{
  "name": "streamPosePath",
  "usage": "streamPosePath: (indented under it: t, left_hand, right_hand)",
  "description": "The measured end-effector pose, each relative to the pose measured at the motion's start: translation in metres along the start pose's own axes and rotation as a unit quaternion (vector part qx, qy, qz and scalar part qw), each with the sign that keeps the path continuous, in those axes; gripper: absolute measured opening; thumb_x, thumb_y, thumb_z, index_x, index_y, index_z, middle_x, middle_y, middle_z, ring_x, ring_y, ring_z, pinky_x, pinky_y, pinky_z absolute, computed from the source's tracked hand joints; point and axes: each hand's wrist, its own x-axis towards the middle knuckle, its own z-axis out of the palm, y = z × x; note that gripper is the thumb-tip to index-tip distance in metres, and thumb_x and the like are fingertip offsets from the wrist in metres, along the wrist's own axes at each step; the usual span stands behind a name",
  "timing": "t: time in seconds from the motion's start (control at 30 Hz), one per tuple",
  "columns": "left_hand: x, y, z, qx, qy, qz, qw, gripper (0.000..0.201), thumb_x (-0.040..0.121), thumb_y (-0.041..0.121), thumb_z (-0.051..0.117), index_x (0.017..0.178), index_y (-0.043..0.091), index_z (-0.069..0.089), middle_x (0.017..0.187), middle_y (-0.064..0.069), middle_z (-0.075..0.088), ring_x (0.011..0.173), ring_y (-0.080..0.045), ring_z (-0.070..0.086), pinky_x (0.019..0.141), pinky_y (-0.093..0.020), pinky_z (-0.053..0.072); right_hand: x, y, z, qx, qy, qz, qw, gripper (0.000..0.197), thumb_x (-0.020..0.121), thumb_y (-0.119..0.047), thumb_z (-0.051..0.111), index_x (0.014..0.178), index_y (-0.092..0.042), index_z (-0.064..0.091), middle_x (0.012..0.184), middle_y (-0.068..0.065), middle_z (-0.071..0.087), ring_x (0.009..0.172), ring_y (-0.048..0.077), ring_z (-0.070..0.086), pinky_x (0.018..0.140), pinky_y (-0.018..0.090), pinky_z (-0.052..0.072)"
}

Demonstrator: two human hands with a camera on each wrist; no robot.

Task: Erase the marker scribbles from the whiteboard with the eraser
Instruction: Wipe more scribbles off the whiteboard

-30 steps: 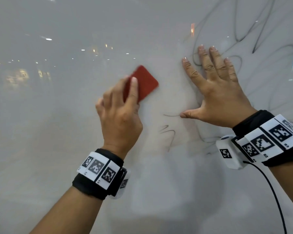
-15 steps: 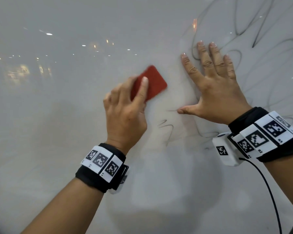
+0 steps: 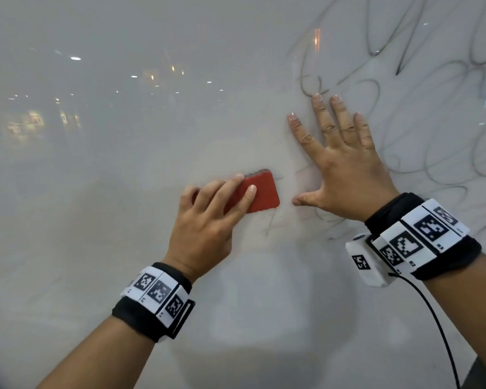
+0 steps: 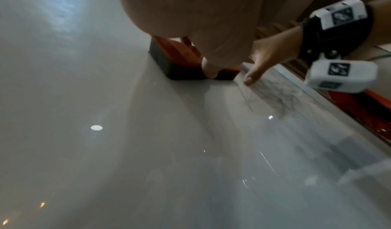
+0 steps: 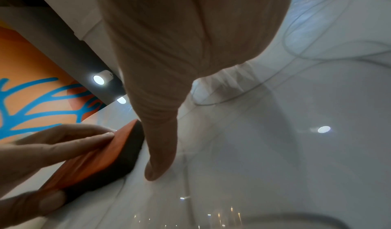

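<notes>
A red eraser (image 3: 260,195) with a dark felt underside lies flat against the whiteboard (image 3: 124,192). My left hand (image 3: 208,220) grips it, fingers on its red back and thumb at its lower edge; the eraser (image 4: 175,62) and thumb show in the left wrist view. My right hand (image 3: 343,167) is spread flat on the board just right of the eraser (image 5: 101,159), its thumb tip close to the eraser's corner. Dark marker scribbles (image 3: 432,66) cover the board's upper right and loop around the right hand. A short stroke (image 3: 270,226) trails below the eraser.
The board's left half is wiped, with faint smears and reflected ceiling lights (image 3: 75,58). A black cable (image 3: 432,318) runs down from the right wrist unit. An orange and blue wall (image 5: 31,90) shows beyond the board's edge in the right wrist view.
My left hand has swept the eraser down and to the right, over the small squiggle beside the right thumb. The right hand stays flat on the board.
</notes>
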Motion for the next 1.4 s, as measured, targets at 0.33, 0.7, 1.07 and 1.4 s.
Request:
streamPosePath:
  t: [0.33, 0.7, 1.07, 1.4]
  left_hand:
    - [-0.003, 0.012, 0.006, -0.014, 0.024, -0.056, 0.998, 0.059, 0.079, 0.003, 0.067, 0.137, 0.016, 0.061, 0.141, -0.013, 0.056, 0.116, -0.033, 0.053, 0.091, -0.048, 0.041]
    - [-0.006, 0.01, 0.006, -0.017, 0.026, -0.059, 0.998, 0.058, 0.081, 0.006, 0.067, 0.138, 0.016, 0.06, 0.142, -0.012, 0.055, 0.117, -0.032, 0.053, 0.091, -0.047, 0.042]
    - [-0.011, 0.009, 0.006, -0.031, 0.032, -0.077, 0.996, 0.056, 0.082, 0.004, 0.065, 0.136, 0.017, 0.062, 0.142, -0.01, 0.056, 0.118, -0.029, 0.052, 0.091, -0.047, 0.04]
    - [-0.005, -0.003, 0.005, -0.028, 0.061, -0.141, 0.988, 0.055, 0.086, 0.009, 0.066, 0.139, 0.019, 0.056, 0.142, -0.011, 0.055, 0.118, -0.031, 0.051, 0.09, -0.049, 0.041]
  right_hand:
    - [-0.006, -0.001, 0.003, 0.0, -0.003, 0.003, 1.0, 0.136, 0.059, -0.072, 0.077, 0.158, -0.033, -0.008, 0.165, 0.007, -0.016, 0.152, 0.029, -0.014, 0.122, 0.056, 0.001]
    - [-0.007, -0.002, 0.005, 0.003, -0.005, 0.005, 1.0, 0.135, 0.06, -0.072, 0.075, 0.157, -0.034, -0.009, 0.165, 0.007, -0.017, 0.152, 0.029, -0.016, 0.122, 0.055, 0.0]
    - [-0.007, -0.002, 0.006, 0.004, -0.004, 0.004, 1.0, 0.135, 0.06, -0.072, 0.076, 0.158, -0.034, -0.008, 0.165, 0.007, -0.015, 0.152, 0.029, -0.015, 0.122, 0.054, -0.001]
    - [-0.007, -0.002, 0.008, 0.007, -0.002, 0.005, 1.0, 0.136, 0.059, -0.073, 0.076, 0.157, -0.035, -0.01, 0.166, 0.006, -0.015, 0.152, 0.029, -0.014, 0.122, 0.055, 0.0]
